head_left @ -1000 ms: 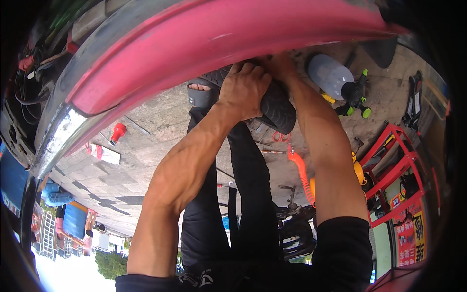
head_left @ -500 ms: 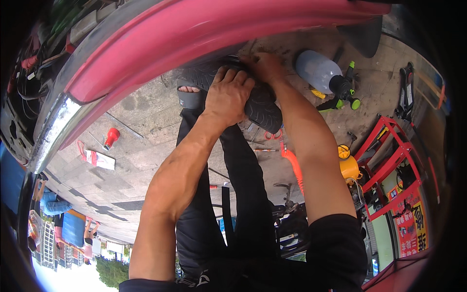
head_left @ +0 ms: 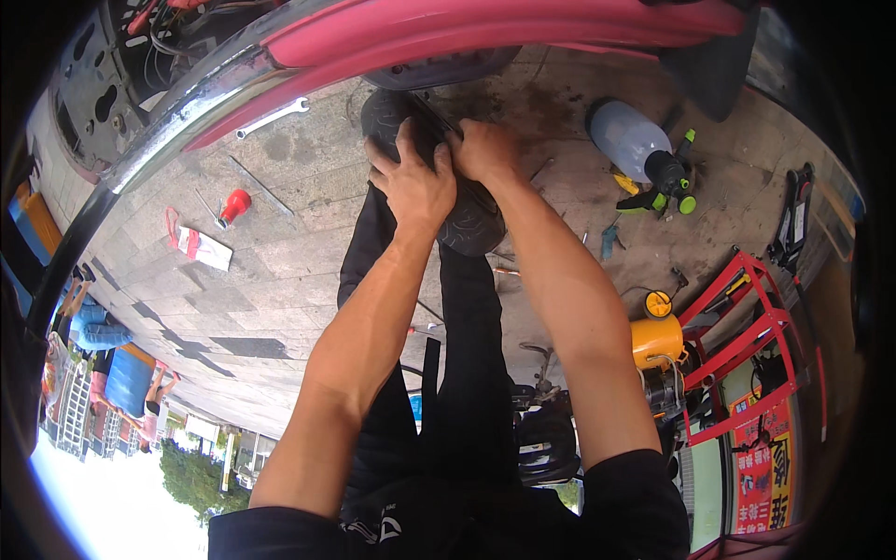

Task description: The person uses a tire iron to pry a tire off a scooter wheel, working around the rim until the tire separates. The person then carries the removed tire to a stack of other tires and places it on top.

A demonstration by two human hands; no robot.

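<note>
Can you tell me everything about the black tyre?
The tyre is black and looks rubbery, with curvy grooves in its tread. It slants from upper left to lower right, below the red panel in the picture. The person's left grip lies spread over its middle; the right grip is at its right edge. Its underside is hidden.

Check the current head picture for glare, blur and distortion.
Head view: sky at lower left burnt out to white; right hand slightly blurred, left hand crisper; black tyre dark, yet its tread visible; fisheye bowing toward the black border.
</note>
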